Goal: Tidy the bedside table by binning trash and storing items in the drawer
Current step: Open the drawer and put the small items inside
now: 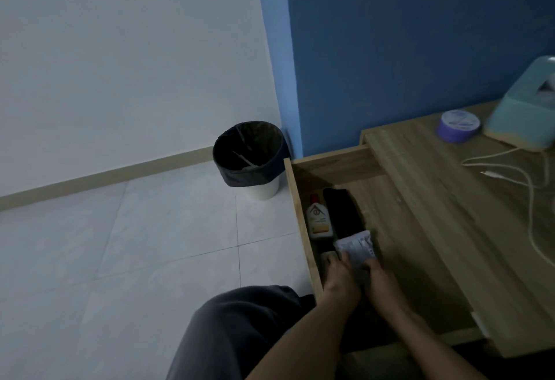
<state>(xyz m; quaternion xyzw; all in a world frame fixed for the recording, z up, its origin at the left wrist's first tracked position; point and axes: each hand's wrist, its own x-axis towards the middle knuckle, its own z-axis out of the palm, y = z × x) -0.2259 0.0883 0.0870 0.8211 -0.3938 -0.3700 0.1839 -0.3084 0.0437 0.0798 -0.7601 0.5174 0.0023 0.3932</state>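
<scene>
Inside the drawer (295, 199), both hands' grip pinches the white packet (356, 249).

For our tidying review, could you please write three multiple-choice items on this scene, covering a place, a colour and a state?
1. Where does the waste bin stand?
A. On the floor by the wall corner
B. On the table top
C. Inside the drawer

2. What colour is the side of the round tin on the table top?
A. Red
B. Purple
C. Black

3. In what state is the drawer?
A. Shut
B. Taken out and lying on the floor
C. Pulled open with things in it

Answers:
1. A, since the bin sits on the tiles next to the blue wall's corner.
2. B, since the band under its pale lid is purple.
3. C, since a bottle lies inside it and the left hand and right hand both touch a white packet there.
</scene>
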